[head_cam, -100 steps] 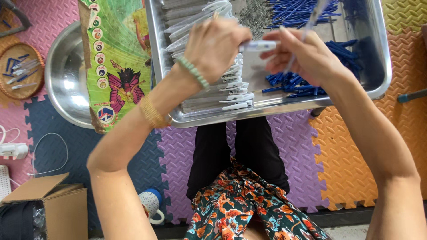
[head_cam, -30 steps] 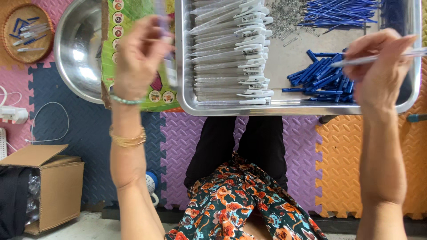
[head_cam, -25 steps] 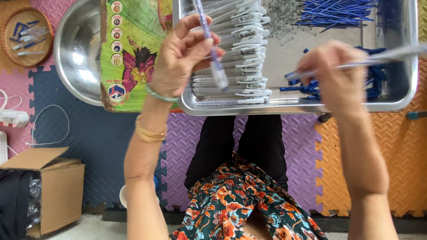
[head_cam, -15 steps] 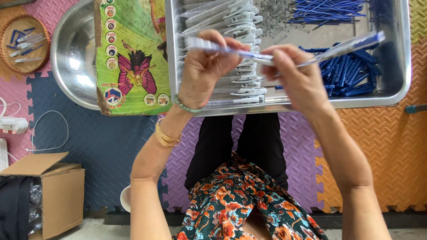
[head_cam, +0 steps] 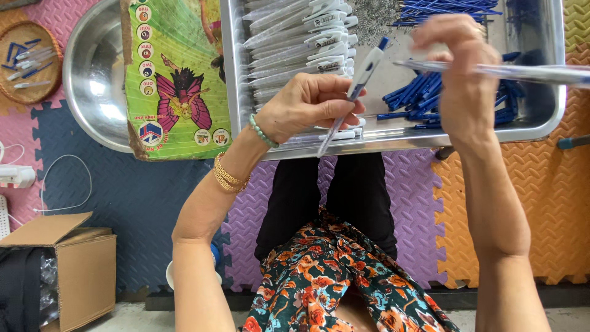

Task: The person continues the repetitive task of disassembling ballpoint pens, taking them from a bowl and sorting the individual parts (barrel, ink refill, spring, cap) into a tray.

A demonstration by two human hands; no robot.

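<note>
My left hand [head_cam: 310, 104] grips an assembled white pen with a blue button [head_cam: 356, 83], held slanted above the near rim of a steel tray [head_cam: 393, 136]. My right hand [head_cam: 461, 74] is raised over the tray's right half and pinches a clear pen barrel [head_cam: 528, 72] that points to the right. In the tray lie a stack of white pen barrels with clips [head_cam: 295, 37] on the left, a heap of small metal springs [head_cam: 372, 13] at the top middle, blue refills [head_cam: 442, 7] at the top and blue pen parts [head_cam: 424, 101] under my right hand.
A round steel bowl [head_cam: 92, 80] sits left of the tray, partly covered by a green printed cardboard sheet [head_cam: 175, 80]. A wicker basket with pen pieces [head_cam: 27, 58] is at the far left. A cardboard box [head_cam: 61, 261] stands at the lower left on foam floor mats [head_cam: 123, 190].
The two hands, joined over the tray half a second ago, have drawn apart. My left hand now holds a white pen tilted upright; my right has lifted a clear barrel to the right.
</note>
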